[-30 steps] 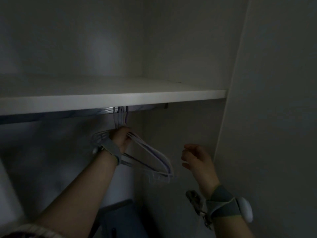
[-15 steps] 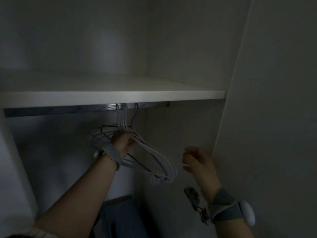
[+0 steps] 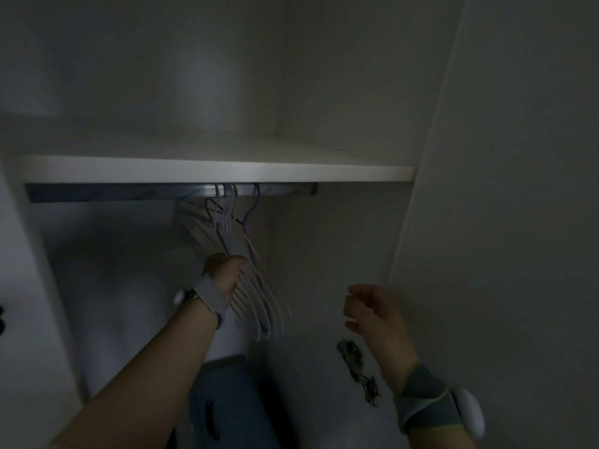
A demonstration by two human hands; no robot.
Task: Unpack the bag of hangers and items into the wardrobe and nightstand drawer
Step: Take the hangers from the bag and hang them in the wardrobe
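Head view: our left grip (image 3: 227, 273) clenches the bunch of hangers (image 3: 264, 303), hooked on the wardrobe rail (image 3: 129, 193); our right grip (image 3: 372, 314) hangs loose, empty. If we tug sideways, hooks may slip off and tangle, we judge.

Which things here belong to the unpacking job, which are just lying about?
Job: hangers, hooked on the rail; left hand holding them; right hand, empty.
Lying about: shelf; small metal bunch; dark blue case, maybe the bag.
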